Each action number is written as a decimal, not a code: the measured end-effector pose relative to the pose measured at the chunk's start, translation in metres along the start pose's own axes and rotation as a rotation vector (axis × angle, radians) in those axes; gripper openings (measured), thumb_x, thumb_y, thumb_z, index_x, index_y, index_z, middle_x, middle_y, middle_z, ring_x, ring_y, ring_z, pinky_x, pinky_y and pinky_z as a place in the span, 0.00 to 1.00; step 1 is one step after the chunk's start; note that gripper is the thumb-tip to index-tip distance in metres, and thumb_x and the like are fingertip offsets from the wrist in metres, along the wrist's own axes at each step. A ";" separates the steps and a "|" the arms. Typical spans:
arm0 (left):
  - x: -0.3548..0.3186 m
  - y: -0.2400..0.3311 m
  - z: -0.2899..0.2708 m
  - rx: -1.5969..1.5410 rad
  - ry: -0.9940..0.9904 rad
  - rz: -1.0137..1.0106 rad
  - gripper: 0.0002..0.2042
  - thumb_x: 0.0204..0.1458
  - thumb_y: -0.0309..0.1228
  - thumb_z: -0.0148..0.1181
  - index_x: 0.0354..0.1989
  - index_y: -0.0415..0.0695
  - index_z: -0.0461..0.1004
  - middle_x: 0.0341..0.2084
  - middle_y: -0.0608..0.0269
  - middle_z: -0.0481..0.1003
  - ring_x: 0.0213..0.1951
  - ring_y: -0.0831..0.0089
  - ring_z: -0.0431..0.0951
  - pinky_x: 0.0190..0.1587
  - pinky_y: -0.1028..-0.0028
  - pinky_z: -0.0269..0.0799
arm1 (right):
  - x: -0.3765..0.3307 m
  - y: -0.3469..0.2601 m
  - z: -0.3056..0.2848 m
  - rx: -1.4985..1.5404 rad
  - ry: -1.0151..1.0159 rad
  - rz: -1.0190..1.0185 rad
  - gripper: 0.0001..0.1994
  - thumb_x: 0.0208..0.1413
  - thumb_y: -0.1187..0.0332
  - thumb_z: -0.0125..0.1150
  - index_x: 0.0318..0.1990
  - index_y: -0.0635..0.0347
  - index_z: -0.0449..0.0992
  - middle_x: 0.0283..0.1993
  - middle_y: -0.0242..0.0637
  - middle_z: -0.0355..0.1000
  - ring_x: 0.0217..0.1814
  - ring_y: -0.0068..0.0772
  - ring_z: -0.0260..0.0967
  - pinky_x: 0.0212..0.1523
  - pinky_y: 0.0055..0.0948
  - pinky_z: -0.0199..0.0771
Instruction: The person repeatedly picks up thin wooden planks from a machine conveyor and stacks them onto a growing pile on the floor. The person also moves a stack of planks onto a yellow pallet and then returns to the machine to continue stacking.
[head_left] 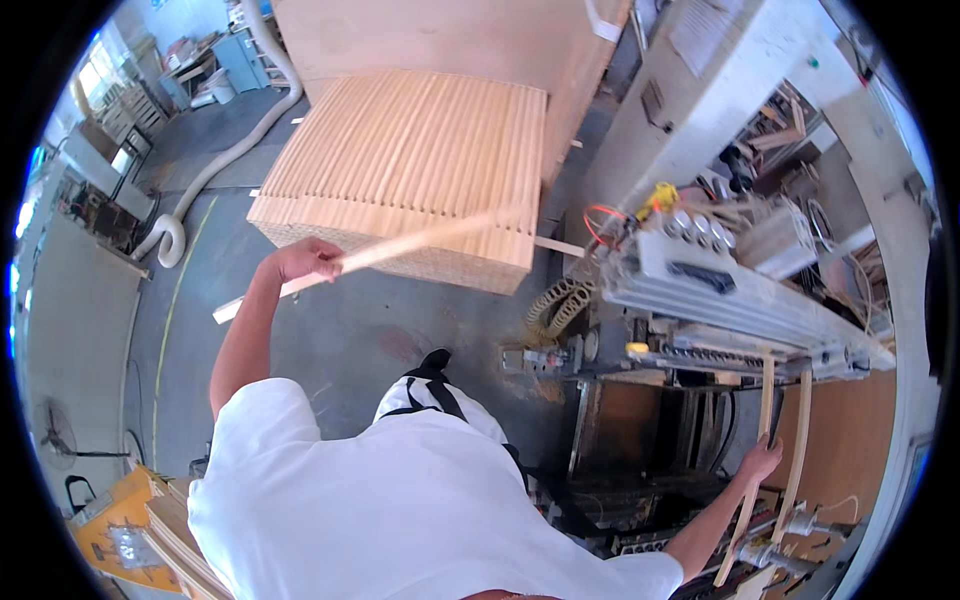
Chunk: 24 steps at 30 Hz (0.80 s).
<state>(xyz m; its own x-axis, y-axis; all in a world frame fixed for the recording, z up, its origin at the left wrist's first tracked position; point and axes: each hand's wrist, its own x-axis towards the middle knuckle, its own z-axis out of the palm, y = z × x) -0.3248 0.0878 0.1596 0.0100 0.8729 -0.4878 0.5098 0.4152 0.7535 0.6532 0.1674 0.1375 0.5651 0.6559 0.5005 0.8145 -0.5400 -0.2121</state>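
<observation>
My left hand (308, 260) grips a long pale wooden slat (400, 247) held out over the grey floor, its far end blurred above a big stack of similar slats (410, 160). My right hand (762, 462) is closed on a curved wooden slat (752, 480) that runs from the metal machine (730, 290) down toward my side. A second curved slat (797, 450) lies just right of it, untouched. My white shirt fills the lower middle of the view.
A grey flexible hose (225, 160) snakes across the floor at left. A tall beige cabinet (700, 90) stands behind the machine. Flat wooden pieces (175, 535) and an orange object lie at lower left. A floor fan (55, 432) stands far left.
</observation>
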 end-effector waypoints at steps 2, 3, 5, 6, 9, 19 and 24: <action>0.007 -0.028 -0.031 -0.200 0.214 0.016 0.22 0.48 0.32 0.65 0.51 0.33 0.75 0.34 0.60 0.79 0.36 0.73 0.78 0.45 0.73 0.72 | -0.033 -0.062 -0.008 0.219 0.010 -0.008 0.23 0.59 0.58 0.60 0.53 0.69 0.74 0.50 0.53 0.75 0.51 0.50 0.74 0.50 0.44 0.73; 0.019 -0.039 -0.047 -0.296 0.311 0.034 0.23 0.48 0.32 0.65 0.51 0.32 0.75 0.35 0.60 0.79 0.36 0.73 0.78 0.45 0.73 0.72 | -0.050 -0.086 -0.009 0.325 -0.007 -0.009 0.21 0.59 0.60 0.60 0.53 0.69 0.74 0.48 0.52 0.75 0.49 0.49 0.74 0.49 0.42 0.73; 0.048 -0.065 -0.091 -0.216 0.528 0.023 0.24 0.48 0.31 0.64 0.53 0.31 0.74 0.35 0.59 0.79 0.37 0.72 0.78 0.44 0.72 0.72 | -0.092 -0.132 -0.003 0.512 0.015 -0.053 0.18 0.60 0.64 0.60 0.52 0.70 0.75 0.44 0.50 0.77 0.45 0.42 0.75 0.47 0.37 0.74; 0.062 -0.076 -0.113 -0.230 0.595 0.024 0.24 0.47 0.31 0.64 0.53 0.31 0.73 0.36 0.59 0.80 0.37 0.71 0.79 0.44 0.72 0.72 | -0.117 -0.158 -0.003 0.566 -0.044 -0.065 0.18 0.60 0.65 0.61 0.52 0.72 0.74 0.46 0.50 0.76 0.46 0.42 0.75 0.49 0.37 0.74; 0.128 -0.100 -0.176 -0.125 0.789 0.026 0.22 0.45 0.33 0.63 0.49 0.34 0.77 0.35 0.57 0.81 0.36 0.70 0.80 0.42 0.69 0.74 | -0.188 -0.209 0.013 0.730 -0.227 0.043 0.16 0.59 0.69 0.62 0.50 0.73 0.75 0.45 0.48 0.76 0.46 0.39 0.74 0.49 0.33 0.75; 0.294 -0.175 -0.276 0.137 0.971 -0.169 0.25 0.42 0.42 0.62 0.47 0.40 0.79 0.39 0.46 0.80 0.44 0.54 0.81 0.50 0.63 0.75 | -0.383 -0.354 -0.029 0.607 -0.603 -0.008 0.12 0.56 0.73 0.61 0.45 0.72 0.77 0.33 0.37 0.76 0.32 0.23 0.72 0.37 0.24 0.74; 0.320 -0.153 -0.273 0.164 0.843 -0.180 0.21 0.48 0.40 0.58 0.49 0.41 0.78 0.45 0.45 0.78 0.50 0.56 0.78 0.53 0.64 0.73 | -0.415 -0.344 -0.062 0.595 -0.606 0.095 0.12 0.55 0.72 0.62 0.43 0.72 0.78 0.30 0.37 0.77 0.32 0.25 0.73 0.38 0.24 0.73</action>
<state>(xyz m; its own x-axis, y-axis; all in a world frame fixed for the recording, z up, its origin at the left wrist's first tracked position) -0.6343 0.3732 0.0080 -0.6885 0.7231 -0.0556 0.5606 0.5793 0.5917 0.1305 0.0478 0.0547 0.4694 0.8820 -0.0410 0.5977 -0.3515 -0.7206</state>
